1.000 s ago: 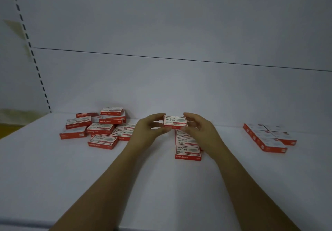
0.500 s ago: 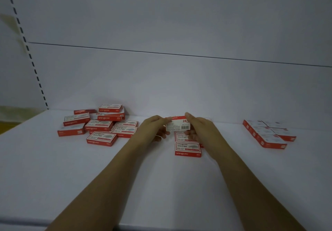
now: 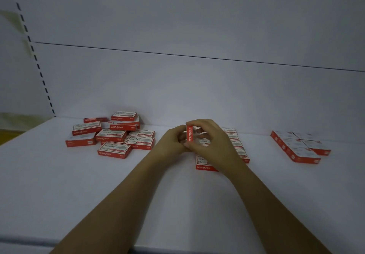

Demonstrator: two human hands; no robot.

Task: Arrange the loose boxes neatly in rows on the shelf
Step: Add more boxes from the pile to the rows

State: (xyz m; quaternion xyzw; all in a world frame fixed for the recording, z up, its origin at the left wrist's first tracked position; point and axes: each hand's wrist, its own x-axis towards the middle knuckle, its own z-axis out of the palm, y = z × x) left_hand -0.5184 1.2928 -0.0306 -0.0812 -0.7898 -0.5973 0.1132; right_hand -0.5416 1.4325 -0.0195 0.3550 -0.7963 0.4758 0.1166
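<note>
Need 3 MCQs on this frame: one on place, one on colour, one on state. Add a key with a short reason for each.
1. Relative to the left hand and right hand, where is the loose pile of boxes?
A. to their left
B. to their right
C. between them

2. What colour is the face of the held box turned toward the camera?
A. blue
B. red
C. green

3. How is the held box placed?
A. lying flat, untouched
B. in the left hand alone
C. on edge, gripped by both hands

Key:
1 A: the jumbled pile sits left of the left hand.
2 B: the narrow face with white lettering is red.
3 C: fingers of both hands close on it, and its long narrow face stands upright.
</note>
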